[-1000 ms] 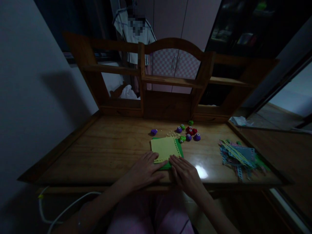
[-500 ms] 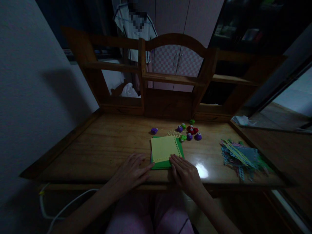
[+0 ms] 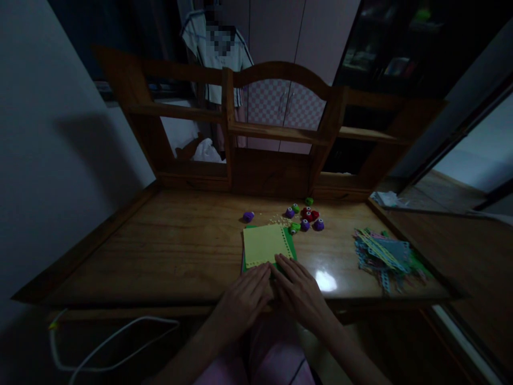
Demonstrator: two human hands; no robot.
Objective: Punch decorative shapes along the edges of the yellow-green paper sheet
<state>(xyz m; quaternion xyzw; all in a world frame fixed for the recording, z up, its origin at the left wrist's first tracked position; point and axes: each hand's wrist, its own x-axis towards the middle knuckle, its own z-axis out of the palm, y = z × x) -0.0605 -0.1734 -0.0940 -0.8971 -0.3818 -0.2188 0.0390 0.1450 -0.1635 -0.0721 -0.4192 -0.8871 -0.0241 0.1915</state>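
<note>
A yellow paper sheet with punched holes along its right and lower edges lies on green paper near the desk's front edge. My left hand lies flat over the lower edge of the papers, fingers stretched out and close together. Beside it, my right hand rests with extended fingertips on the lower right part of the sheets. The hands' fingertips nearly meet, and they cover most of the green strip below the yellow sheet. Neither hand grips anything that I can see.
Behind the papers are small punched paper bits and several purple, green and red craft punches, one purple punch apart at left. A pile of cut paper strips lies at right. A wooden shelf borders the desk's back.
My left hand has moved right, from the papers' lower left corner to beside my right hand. The right hand stays on the lower right part. The view has shifted slightly.
</note>
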